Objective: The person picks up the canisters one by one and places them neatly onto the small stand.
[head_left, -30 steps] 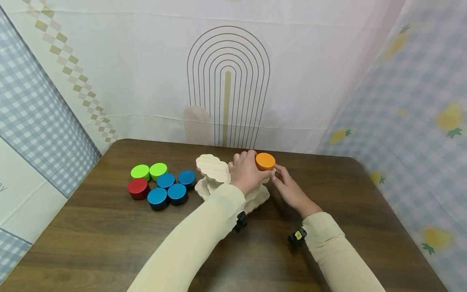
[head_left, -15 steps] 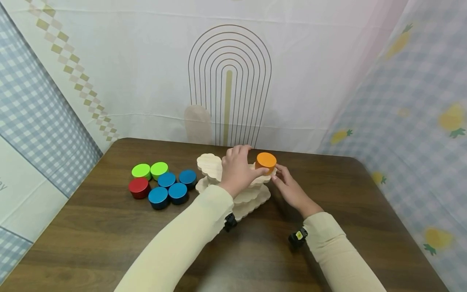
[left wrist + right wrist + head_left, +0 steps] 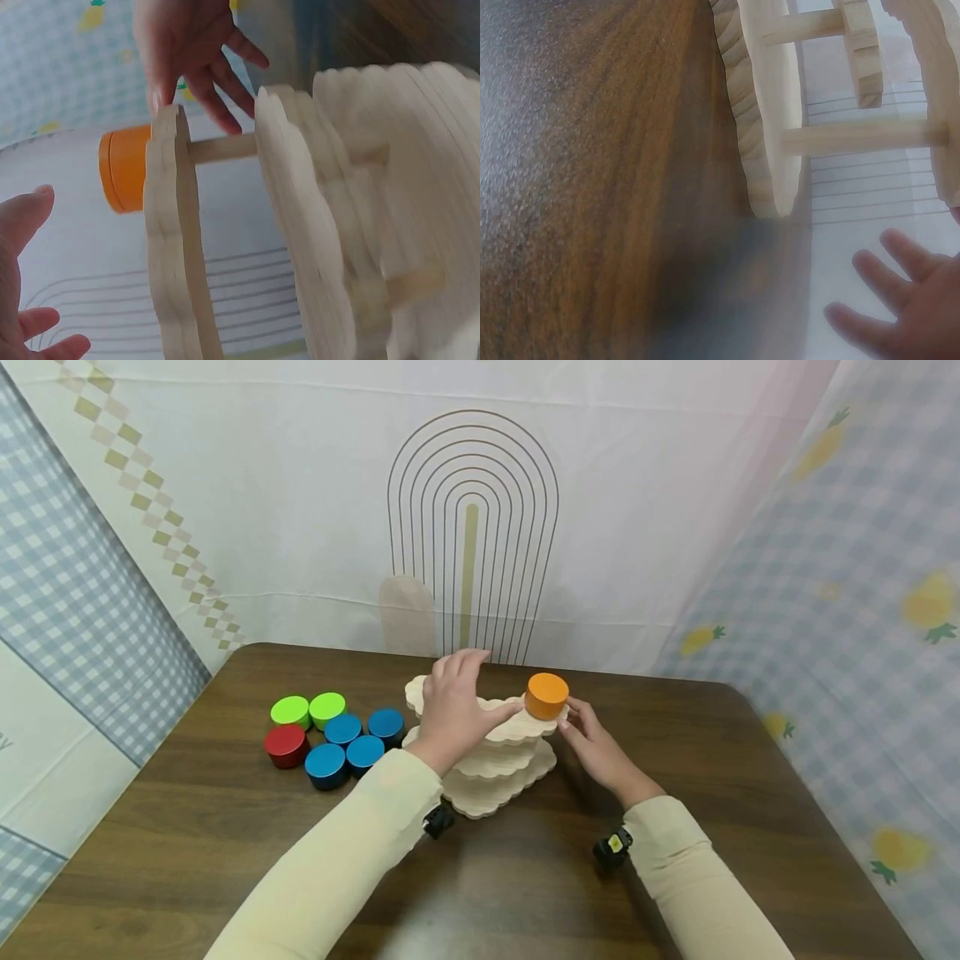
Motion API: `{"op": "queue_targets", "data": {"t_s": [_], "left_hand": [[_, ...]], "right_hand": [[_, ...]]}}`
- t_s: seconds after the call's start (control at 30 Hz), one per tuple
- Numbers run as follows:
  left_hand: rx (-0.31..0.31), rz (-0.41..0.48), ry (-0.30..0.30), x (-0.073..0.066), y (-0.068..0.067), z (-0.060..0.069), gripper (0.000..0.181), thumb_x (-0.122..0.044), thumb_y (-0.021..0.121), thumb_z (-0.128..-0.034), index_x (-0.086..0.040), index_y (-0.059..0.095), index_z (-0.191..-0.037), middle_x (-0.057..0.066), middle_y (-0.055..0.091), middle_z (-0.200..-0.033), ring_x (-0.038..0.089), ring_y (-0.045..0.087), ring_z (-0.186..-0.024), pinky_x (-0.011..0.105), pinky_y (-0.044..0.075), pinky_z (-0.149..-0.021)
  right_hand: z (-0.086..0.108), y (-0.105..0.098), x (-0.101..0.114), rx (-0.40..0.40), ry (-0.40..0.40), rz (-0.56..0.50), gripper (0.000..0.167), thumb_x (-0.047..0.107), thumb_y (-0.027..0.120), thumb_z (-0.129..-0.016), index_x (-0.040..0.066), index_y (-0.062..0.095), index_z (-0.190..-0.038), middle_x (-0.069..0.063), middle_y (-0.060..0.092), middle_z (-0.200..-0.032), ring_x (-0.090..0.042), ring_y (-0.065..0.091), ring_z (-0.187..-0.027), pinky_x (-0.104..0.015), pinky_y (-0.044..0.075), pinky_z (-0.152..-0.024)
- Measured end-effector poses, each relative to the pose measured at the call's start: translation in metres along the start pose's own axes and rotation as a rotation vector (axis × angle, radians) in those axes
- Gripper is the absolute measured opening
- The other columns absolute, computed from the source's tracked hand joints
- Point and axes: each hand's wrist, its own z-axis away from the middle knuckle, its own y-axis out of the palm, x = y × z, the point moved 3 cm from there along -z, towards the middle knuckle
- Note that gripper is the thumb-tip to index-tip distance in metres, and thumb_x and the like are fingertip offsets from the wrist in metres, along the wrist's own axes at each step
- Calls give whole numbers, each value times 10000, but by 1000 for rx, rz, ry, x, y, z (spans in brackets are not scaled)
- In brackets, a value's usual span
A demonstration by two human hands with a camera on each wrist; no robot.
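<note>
A pale wooden tiered stand (image 3: 487, 785), with scalloped cloud-shaped boards joined by round dowels, stands on the table. An orange round block (image 3: 547, 696) sits at the right end of its top board. My left hand (image 3: 453, 714) hovers over the stand's left part, thumb and fingers spread, holding nothing, apart from the orange block. At the stand's right end my right hand (image 3: 598, 756) touches the top board's edge. Its other fingers (image 3: 885, 281) extend straight beneath that board, as the right wrist view shows. Both hands also appear in the left wrist view, with the orange block (image 3: 126, 169) between them.
Left of the stand, several blue round blocks (image 3: 326, 763) cluster with a red one (image 3: 286, 745) and two green ones (image 3: 290, 711). The brown wooden table (image 3: 187, 827) ends at a patterned cloth (image 3: 315, 510) behind it.
My left hand has let go of the orange block and drawn away to the left. The block stays on the top board. My right hand has stayed at the stand's edge.
</note>
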Motion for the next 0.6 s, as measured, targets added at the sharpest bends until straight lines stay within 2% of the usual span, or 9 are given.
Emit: {"op": "queue_targets", "data": {"t_s": [0.3,0.6], "left_hand": [[-27,-22,-48,27,-23,11,776,-466,745,-806,-100,433,-1415,99,406,-1447,328,300,-1331,558,218,-1087],[-110,-6,-81,64,-50,24,778,-399,787,-782,-59,449,-1394,148,422,-1421,386,293,-1323,567,212,-1067]], "right_hand": [[-1,0,-1,-2,8,4,626,457,353,-1030,119,156,-1519,-240,296,-1502,-421,304,-1376,-623,233,-1086],[0,0,-1,9,32,-2,661,500,346,-1019,134,136,-1527,-236,292,-1506,-422,306,-1377,-630,231,-1083]]}}
